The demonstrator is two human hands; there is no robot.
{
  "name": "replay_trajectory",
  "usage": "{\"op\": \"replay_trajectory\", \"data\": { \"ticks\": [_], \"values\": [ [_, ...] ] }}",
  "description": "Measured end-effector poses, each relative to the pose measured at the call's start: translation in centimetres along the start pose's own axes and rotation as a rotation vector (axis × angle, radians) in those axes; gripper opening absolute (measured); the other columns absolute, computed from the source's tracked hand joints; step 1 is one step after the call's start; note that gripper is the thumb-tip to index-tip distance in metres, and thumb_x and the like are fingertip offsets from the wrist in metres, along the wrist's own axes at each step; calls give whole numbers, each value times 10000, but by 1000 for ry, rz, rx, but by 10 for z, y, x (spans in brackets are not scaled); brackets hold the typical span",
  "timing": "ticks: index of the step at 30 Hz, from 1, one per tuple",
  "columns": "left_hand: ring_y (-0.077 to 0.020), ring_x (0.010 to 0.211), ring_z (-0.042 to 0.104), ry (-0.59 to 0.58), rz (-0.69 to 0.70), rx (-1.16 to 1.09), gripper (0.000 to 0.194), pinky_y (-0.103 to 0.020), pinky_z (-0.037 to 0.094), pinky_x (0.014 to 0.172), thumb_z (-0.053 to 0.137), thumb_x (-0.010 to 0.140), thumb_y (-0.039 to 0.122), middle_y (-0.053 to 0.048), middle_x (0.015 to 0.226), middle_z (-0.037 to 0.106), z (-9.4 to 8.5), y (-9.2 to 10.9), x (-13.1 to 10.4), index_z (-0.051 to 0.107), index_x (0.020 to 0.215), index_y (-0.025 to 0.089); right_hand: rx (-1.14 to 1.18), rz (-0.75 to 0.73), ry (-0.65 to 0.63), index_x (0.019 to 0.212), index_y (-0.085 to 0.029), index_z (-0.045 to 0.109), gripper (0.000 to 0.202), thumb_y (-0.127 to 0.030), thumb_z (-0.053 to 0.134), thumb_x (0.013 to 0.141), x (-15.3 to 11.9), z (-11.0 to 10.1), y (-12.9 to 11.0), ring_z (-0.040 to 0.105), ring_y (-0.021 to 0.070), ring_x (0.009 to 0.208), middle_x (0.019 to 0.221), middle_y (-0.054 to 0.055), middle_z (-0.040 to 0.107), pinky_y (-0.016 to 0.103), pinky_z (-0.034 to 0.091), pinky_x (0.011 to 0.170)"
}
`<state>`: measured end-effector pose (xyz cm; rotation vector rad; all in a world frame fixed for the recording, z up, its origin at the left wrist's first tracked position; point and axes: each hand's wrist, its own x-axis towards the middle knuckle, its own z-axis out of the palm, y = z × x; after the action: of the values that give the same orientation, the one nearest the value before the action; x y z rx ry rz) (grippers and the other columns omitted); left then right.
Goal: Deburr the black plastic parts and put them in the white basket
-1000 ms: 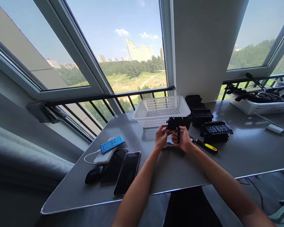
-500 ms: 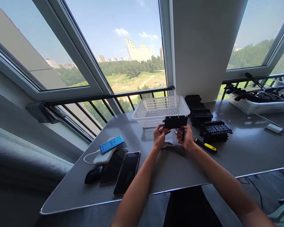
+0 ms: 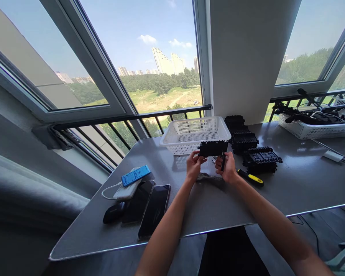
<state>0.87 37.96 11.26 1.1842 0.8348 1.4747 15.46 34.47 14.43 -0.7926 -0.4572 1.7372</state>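
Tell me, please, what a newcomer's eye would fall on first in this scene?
Probably the two hands at the table's middle: the left hand grips a black plastic block by its end while the right hand holds a small dark tool beneath it. Just behind stands a white basket, with more black blocks to the right.
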Motion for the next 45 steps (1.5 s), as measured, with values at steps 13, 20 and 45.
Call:
{"op": "replay_trajectory", "data": {
  "ticks": [13,20,45],
  "values": [
    [-190,857,676,119,31,-90,293,-403,553,834,742,661,261,-48,902,689,-2,3,2,556,876,190,-147,-118,212,627,-219,355,490,-668,422,813,9,-11,-7,226,57,356,483,-73,291,180,131,304],
    [-236,1077,613,102,116,-13,67,-311,505,803,573,665,141,-69,998,696,-7,3,4,531,661,193,-222,-168,332,680,-220,426,302,-442,619,746,13,-14,-2,335,69,367,483,-70,396,179,225,298],
    [-139,745,659,456,-75,-292,543,-255,517,699,686,582,139,-16,835,703,-10,12,8,584,1110,210,-1115,-740,250,1060,-188,574,302,-321,328,944,17,-21,17,556,197,874,947,71,619,306,403,810]
  ]
}}
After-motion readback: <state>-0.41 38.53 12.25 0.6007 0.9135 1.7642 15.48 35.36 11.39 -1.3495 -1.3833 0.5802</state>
